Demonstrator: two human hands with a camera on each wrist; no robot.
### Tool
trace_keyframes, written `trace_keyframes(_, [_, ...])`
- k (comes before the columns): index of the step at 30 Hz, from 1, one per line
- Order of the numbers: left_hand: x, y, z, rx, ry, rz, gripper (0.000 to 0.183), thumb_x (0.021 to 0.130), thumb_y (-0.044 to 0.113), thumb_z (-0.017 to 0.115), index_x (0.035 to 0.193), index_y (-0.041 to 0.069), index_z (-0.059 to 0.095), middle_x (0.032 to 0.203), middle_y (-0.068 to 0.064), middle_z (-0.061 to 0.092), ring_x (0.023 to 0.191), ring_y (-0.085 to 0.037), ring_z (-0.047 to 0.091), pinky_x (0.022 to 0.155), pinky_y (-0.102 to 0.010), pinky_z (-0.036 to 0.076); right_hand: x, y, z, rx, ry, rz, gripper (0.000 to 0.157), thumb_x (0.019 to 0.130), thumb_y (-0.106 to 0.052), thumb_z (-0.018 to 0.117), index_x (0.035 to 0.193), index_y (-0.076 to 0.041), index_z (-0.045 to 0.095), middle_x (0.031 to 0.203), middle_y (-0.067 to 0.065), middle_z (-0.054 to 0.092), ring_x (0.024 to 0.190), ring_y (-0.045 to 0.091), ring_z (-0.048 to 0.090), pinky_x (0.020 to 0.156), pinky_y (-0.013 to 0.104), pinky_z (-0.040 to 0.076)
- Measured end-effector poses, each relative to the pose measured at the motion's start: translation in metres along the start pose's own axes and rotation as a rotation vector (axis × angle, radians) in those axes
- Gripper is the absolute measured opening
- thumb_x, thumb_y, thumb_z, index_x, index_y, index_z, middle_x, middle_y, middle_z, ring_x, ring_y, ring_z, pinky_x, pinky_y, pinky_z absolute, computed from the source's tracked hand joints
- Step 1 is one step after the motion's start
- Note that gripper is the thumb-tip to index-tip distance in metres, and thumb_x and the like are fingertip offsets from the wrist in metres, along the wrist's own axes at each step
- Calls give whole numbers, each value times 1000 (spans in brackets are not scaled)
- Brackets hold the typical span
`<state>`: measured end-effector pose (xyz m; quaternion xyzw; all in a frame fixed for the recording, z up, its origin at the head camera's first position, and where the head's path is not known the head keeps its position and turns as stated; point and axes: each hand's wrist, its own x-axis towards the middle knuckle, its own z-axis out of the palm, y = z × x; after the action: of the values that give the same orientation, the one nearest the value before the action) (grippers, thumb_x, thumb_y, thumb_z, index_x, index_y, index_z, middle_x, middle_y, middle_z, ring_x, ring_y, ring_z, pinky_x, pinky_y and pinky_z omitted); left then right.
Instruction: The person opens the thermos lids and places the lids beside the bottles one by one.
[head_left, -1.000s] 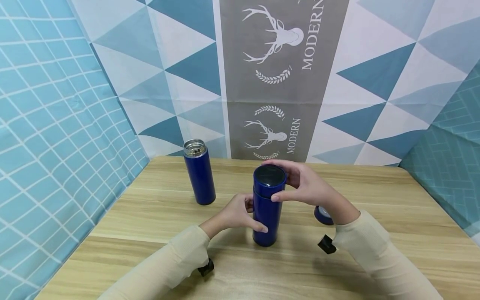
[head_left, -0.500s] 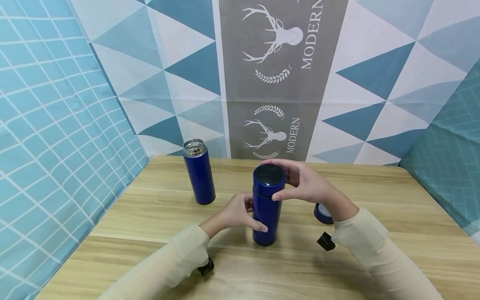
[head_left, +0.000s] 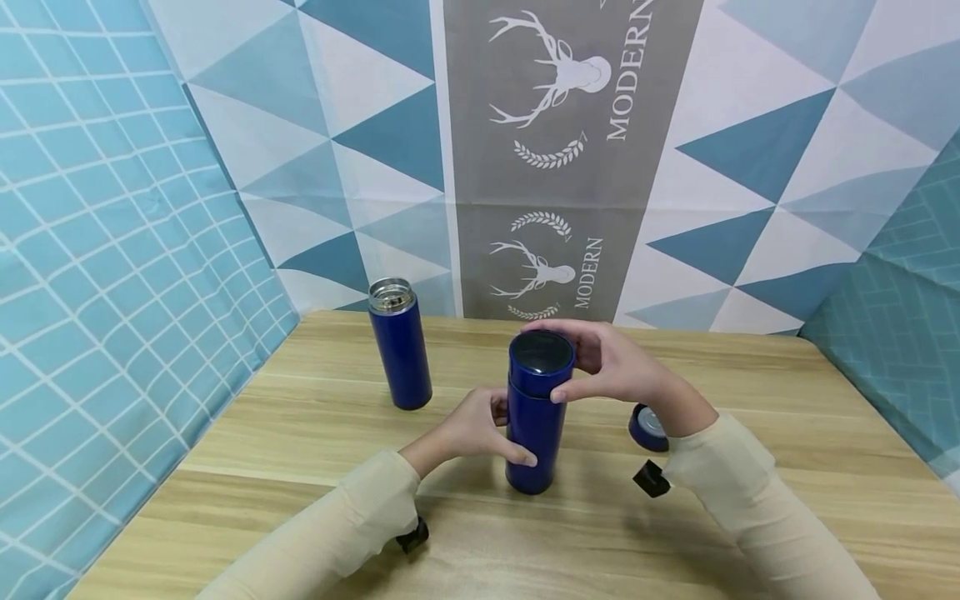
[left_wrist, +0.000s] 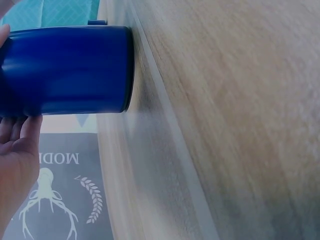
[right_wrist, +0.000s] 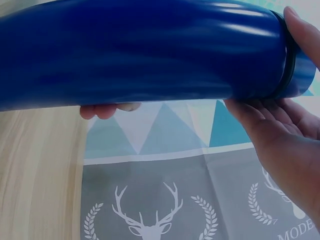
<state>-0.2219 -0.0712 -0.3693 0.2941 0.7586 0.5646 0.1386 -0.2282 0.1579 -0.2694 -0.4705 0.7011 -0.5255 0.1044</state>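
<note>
A blue thermos flask [head_left: 534,442] stands upright at the middle of the table, its blue lid [head_left: 529,380] with a glossy black top seated on it. My left hand [head_left: 477,427] grips the body from the left, thumb across the near side. From the right, my right hand [head_left: 607,367] holds the lid end, the thumb by the seam and the other fingers behind. In the right wrist view the dark seam ring shows between the lid [right_wrist: 303,75] and the body [right_wrist: 150,55]. The left wrist view shows the flask's base [left_wrist: 127,70] close to the wood.
A second blue flask [head_left: 402,358] stands without a lid at the back left, its steel mouth bare. Another blue lid [head_left: 648,428] lies by my right wrist, partly hidden by it. A patterned cloth wall [head_left: 525,183] rises behind the wooden table [head_left: 315,417].
</note>
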Motion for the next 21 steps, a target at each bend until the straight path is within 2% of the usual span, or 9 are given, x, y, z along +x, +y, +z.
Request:
trace_keyframes(7, [0, 0, 0, 1, -2, -3, 59, 63, 1, 85, 118, 2, 63, 115, -17, 70, 99, -12, 69, 93, -26, 56, 2, 1, -4, 24, -47, 10, 73, 80, 2, 73, 142, 6, 36, 138, 38, 43, 121, 41, 56, 103, 44, 49])
trace_keyframes(12, [0, 0, 0, -5, -7, 3, 60, 63, 0, 85, 118, 1, 62, 116, -17, 69, 101, -13, 69, 94, -26, 55, 2, 2, -6, 40, -66, -1, 73, 80, 3, 73, 142, 7, 36, 137, 38, 44, 121, 33, 59, 103, 46, 48])
trace_keyframes(15, [0, 0, 0, -1, -6, 2, 60, 63, 0, 85, 119, 1, 62, 116, -17, 69, 102, -14, 69, 94, -26, 55, 3, 4, -8, 48, -82, -7, 72, 80, 3, 73, 142, 7, 36, 137, 35, 46, 121, 27, 60, 103, 48, 48])
trace_keyframes(21, [1, 1, 0, 16, 3, -9, 58, 63, 1, 85, 117, 1, 63, 114, -17, 70, 99, -12, 69, 92, -26, 56, 6, 8, -12, 79, -124, -36, 70, 81, 4, 71, 141, 9, 35, 137, 26, 51, 123, 27, 59, 105, 47, 47])
